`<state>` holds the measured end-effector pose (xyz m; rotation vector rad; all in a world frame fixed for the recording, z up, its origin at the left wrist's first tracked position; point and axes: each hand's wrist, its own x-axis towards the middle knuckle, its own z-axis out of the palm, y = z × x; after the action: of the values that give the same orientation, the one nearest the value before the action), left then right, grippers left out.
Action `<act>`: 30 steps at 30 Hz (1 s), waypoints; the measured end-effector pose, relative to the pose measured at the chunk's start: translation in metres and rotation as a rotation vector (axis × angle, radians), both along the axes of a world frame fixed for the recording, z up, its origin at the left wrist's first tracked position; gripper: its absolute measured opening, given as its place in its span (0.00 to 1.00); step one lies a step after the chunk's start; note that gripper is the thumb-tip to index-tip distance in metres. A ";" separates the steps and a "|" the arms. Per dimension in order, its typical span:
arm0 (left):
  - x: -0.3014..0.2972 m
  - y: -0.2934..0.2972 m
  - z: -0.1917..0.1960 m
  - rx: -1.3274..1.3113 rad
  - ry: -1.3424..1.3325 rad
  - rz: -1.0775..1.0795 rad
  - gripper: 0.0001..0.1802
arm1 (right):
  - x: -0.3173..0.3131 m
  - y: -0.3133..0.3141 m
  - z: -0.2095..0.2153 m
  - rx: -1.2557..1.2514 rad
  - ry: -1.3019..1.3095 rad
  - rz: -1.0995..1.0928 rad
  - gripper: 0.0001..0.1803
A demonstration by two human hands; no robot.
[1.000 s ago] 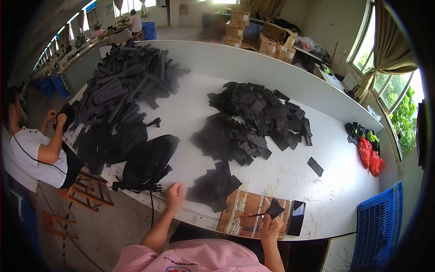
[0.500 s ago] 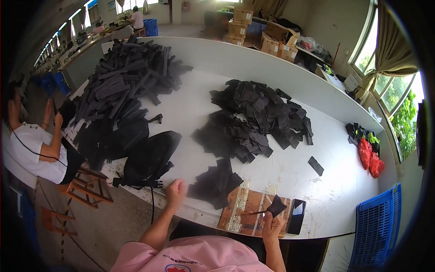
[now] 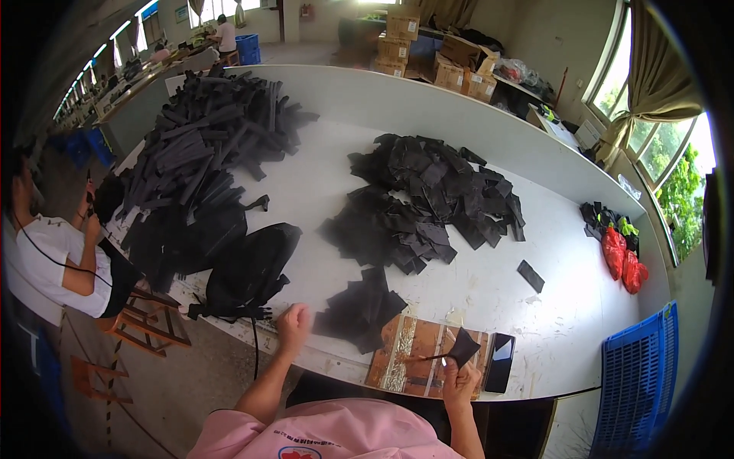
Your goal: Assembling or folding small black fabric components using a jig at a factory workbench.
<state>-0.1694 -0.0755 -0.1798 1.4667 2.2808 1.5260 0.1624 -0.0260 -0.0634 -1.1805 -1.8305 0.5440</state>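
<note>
Pinched in my right hand (image 3: 461, 382) is a small black fabric piece (image 3: 465, 348), and a thin dark strip runs left from it over a brown board (image 3: 419, 339) with clear tape across it. My left hand (image 3: 293, 327) is curled into a fist at the table's near edge; anything inside it is hidden. Between my hands lies a loose stack of black fabric pieces (image 3: 359, 307). A dark phone-like slab (image 3: 500, 362) lies right of the board.
A large heap of black pieces (image 3: 443, 191) fills mid-table, with black strips (image 3: 206, 122) piled far left. Black bundles (image 3: 256, 264) lie near left. One piece (image 3: 531, 276) sits alone. Red bags (image 3: 623, 260) and a blue crate (image 3: 636, 375) are right. A co-worker (image 3: 65, 260) sits left.
The view has shifted slightly. My right hand still grips the fabric piece, which has tilted a little; my left fist stays near the table edge. The co-worker's hands have moved.
</note>
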 end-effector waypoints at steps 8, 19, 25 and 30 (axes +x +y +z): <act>0.001 0.001 -0.005 -0.057 -0.006 -0.039 0.04 | 0.017 0.012 0.044 0.257 -0.047 -0.034 0.19; 0.003 0.009 0.013 -0.070 -0.159 -0.003 0.05 | 0.094 -0.077 -0.013 0.068 -0.152 -0.319 0.16; 0.029 0.065 0.035 -0.020 -0.126 -0.061 0.06 | 0.143 -0.148 -0.131 -0.313 -0.333 -0.563 0.19; 0.059 0.127 0.046 -0.205 0.154 -0.074 0.15 | 0.153 -0.151 -0.169 -0.405 -0.601 -0.571 0.15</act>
<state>-0.1104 0.0512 -0.1338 1.6402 2.3519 1.1580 0.3156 -0.1774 -0.2320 -2.2348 -1.7605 0.2371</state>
